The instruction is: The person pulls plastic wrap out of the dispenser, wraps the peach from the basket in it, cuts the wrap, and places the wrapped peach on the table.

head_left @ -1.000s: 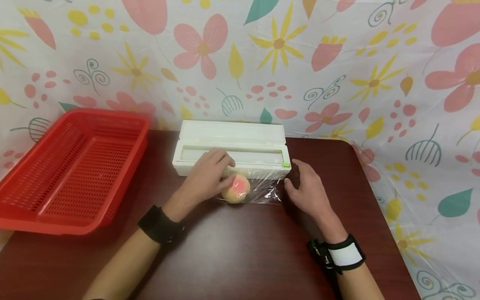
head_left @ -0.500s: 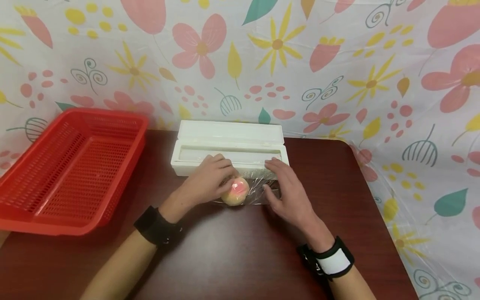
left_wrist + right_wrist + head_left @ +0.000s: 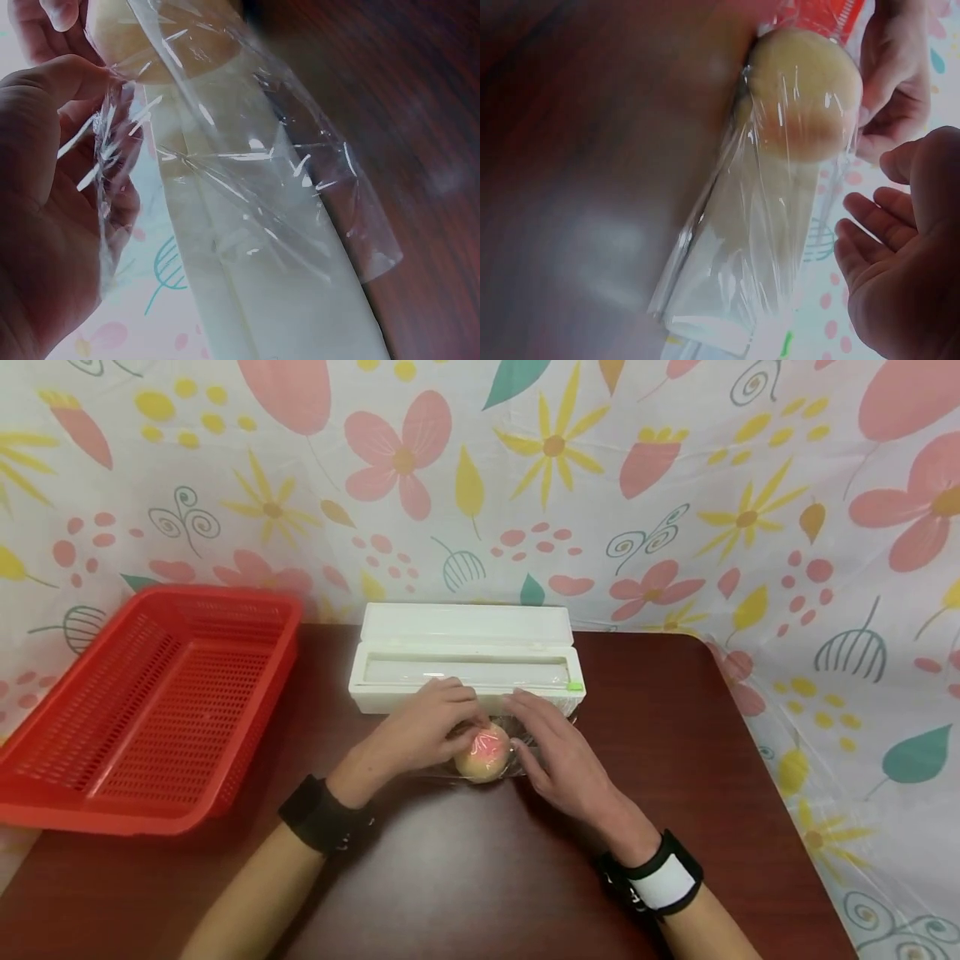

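A yellow peach [image 3: 483, 753] with a pink blush lies under clear cling film [image 3: 735, 247] in front of a white cling film box [image 3: 465, 700]. My left hand [image 3: 423, 727] is at the peach's left side. In the left wrist view its thumb pinches gathered film [image 3: 112, 157] against the fingers, right by the peach. On the other side, my right hand [image 3: 562, 756] has loosely bent fingers and holds nothing. Its thumb comes close to the peach; contact is unclear from above, while the right wrist view shows a gap.
A red plastic basket [image 3: 90, 793] stands at the left of the dark wooden table [image 3: 450, 893]. The box's lid [image 3: 465, 625] is raised at the back, with a green cutter tab [image 3: 575, 687] at its right end. A flower-patterned cloth [image 3: 675, 468] hangs behind.
My right hand has moved left from beyond the box's right end to beside the peach. The left hand and peach have shifted slightly right and nearer.
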A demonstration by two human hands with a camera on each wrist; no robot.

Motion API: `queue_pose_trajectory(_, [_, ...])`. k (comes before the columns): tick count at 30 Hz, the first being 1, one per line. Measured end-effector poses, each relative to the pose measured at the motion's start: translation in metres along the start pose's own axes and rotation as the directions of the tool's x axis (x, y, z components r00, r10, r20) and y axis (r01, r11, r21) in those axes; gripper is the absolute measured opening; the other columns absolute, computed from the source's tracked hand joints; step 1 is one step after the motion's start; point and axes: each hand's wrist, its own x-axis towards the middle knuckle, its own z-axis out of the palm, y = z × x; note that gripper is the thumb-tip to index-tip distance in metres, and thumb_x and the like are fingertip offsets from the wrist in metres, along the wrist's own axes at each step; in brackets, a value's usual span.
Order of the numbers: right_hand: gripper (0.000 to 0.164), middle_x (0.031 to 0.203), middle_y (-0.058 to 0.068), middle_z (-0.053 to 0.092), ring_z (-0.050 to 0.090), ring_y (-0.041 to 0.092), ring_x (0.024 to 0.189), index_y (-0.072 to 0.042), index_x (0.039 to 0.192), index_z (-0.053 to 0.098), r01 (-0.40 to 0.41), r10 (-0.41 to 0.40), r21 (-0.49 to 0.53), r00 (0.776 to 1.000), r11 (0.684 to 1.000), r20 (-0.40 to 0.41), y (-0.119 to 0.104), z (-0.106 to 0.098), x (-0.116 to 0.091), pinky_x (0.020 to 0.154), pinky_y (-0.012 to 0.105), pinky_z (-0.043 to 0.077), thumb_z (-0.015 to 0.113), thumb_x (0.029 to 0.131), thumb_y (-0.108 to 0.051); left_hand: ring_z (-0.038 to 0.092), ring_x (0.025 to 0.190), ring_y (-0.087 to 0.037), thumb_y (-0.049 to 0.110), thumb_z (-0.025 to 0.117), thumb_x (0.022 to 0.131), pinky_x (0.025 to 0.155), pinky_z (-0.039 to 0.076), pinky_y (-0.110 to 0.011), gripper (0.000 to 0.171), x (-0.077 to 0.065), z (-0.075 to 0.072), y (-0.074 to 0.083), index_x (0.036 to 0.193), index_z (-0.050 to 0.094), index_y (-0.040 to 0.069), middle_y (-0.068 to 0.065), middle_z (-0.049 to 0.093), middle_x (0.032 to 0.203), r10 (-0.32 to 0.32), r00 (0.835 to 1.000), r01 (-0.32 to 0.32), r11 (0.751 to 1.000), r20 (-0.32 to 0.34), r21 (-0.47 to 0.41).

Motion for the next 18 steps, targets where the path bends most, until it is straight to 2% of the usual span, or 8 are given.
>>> queue_pose_trajectory(4, [0.063,0.153,0.018,0.054,0.047,0.032,0.147,-0.003,0.155,0.050,0.029,-0.028,-0.003,1.000,1.000,0.003,-0.001,0.006,0.002,0.120,0.047,0.041,0.074,0.097,-0.007,0.058,0.099,-0.014,0.015,0.077,0.093,0.090,0.049,-0.031,0.014,-0.001,-0.001,0.001,0.106,0.078,0.020,0.009,0.070,0.105,0.029,1.000,-0.029,0.999,-0.003,-0.041])
queue_pose_trajectory(9, [0.049,0.146,0.013,0.059,0.053,0.029,0.139,-0.003,0.145,0.060,0.046,-0.046,-0.002,0.999,0.999,0.010,-0.003,0.010,0.008,0.118,0.044,0.042,0.072,0.099,-0.010,0.059,0.099,-0.013,0.013,0.076,0.095,0.089,0.051,-0.029,0.013,-0.004,0.000,0.000,0.106,0.077,0.019,0.009,0.070,0.108,0.057,0.998,-0.058,0.996,-0.015,-0.064])
queue_pose_trajectory(12, [0.039,0.138,0.010,0.063,0.057,0.028,0.132,-0.004,0.137,0.065,0.037,-0.037,-0.004,0.999,0.999,0.006,-0.003,0.011,0.010,0.114,0.043,0.043,0.071,0.099,-0.009,0.059,0.099,-0.013,0.013,0.077,0.094,0.089,0.051,-0.028,0.013,-0.005,0.001,-0.001,0.106,0.076,0.020,0.009,0.069,0.106,0.060,0.998,-0.061,0.996,-0.016,-0.057])
queue_pose_trajectory(18, [0.028,0.120,0.009,0.067,0.060,0.028,0.116,-0.004,0.121,0.070,-0.004,0.002,-0.050,1.000,0.999,-0.029,-0.001,0.009,0.010,0.102,0.044,0.047,0.075,0.093,-0.003,0.059,0.097,-0.012,0.013,0.077,0.094,0.088,0.052,-0.028,0.012,-0.005,0.003,-0.003,0.105,0.076,0.020,0.009,0.067,0.102,0.076,0.997,-0.077,0.996,-0.020,-0.038])
